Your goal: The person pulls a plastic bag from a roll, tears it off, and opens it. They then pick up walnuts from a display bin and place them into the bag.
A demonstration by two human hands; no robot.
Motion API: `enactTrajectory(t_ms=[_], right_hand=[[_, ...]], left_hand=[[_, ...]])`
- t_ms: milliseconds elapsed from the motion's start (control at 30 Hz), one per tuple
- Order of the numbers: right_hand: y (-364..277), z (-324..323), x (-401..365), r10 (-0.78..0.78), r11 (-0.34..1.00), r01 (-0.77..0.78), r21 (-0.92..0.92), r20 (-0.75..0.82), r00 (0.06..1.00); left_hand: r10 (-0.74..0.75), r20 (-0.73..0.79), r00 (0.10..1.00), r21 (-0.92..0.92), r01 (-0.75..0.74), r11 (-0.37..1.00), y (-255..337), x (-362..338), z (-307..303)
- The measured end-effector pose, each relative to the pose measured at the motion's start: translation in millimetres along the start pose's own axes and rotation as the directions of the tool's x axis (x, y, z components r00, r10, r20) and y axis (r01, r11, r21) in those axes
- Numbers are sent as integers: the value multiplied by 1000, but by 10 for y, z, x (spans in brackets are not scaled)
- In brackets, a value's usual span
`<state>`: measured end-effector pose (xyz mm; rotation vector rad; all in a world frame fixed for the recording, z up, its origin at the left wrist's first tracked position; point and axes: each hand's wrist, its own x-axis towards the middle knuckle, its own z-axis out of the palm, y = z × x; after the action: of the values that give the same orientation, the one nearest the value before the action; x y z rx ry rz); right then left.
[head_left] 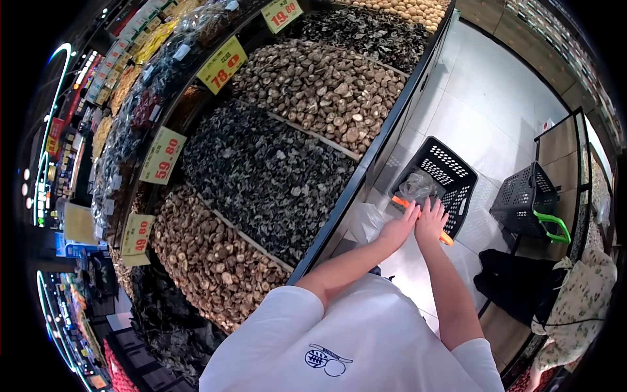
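Below me stands a black shopping basket (pixel 450 171) with an orange handle (pixel 447 239). Inside it lies a clear plastic bag (pixel 419 185) with dark contents. My left hand (pixel 400 227) is over the basket's near side, fingers stretched forward across the handle. Close beside it, my right hand (pixel 431 222) has its fingers spread over the same rim. Both hands hide the middle of the handle. A whitish clear plastic bag (pixel 367 222) hangs beside my left wrist, by the display's edge.
On my left, a display holds dried mushrooms (pixel 320 85) and black fungus (pixel 268 170), with price signs (pixel 162 155) behind. To the right, another black basket (pixel 524 196) with a green handle (pixel 554 225) stands near a person in a floral garment (pixel 578 310). Tiled floor (pixel 486 85) stretches ahead.
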<state>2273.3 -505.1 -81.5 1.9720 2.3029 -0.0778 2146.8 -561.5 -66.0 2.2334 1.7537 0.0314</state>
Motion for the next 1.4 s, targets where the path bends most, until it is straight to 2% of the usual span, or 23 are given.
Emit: enactTrajectory(t_ms=[167,233,433,667,733,833,900,967,1067,1167,1400], right_hand=[[256,-117,726,36,999,-35,-11,107,994],[347,-131,936,30,999,-28,-20,84,996],[581,-100,1672,63,997,-57,-60,96,993],[877,-125,2627,80,997,-81,4,81,994],[999,-207,2947,69,997,-70,13,80,994],[1212,-262,3392,63,994,-71,81,96,993],[1357,-237,3657,75,990,-82,118,65,995],[1502,-210,3962,66,987,-74,145,58,996],[1700,-143,4369,74,986,-73,150,0,997],[1918,-144,4726,70,989,-66,129,-30,997],[2507,-141,5689,-39,980,76,186,-194,980]], left_hand=[[32,56,998,-116,-25,993,-93,788,-114],[65,92,994,-129,-53,990,-158,1063,-147],[84,114,990,-107,-72,992,-208,1856,-236],[107,113,988,-51,-101,994,-291,2810,-534],[91,196,976,-48,-83,995,-283,3163,-589],[108,211,972,-70,-95,993,-294,3702,-598],[106,200,974,-85,-91,992,-268,4032,-591],[85,253,964,-30,-80,996,-249,4393,-635],[97,205,974,4,-100,995,-210,4781,-689],[112,239,965,19,-119,993,-169,5219,-729],[152,228,962,-25,-150,988,-108,6317,-818]])
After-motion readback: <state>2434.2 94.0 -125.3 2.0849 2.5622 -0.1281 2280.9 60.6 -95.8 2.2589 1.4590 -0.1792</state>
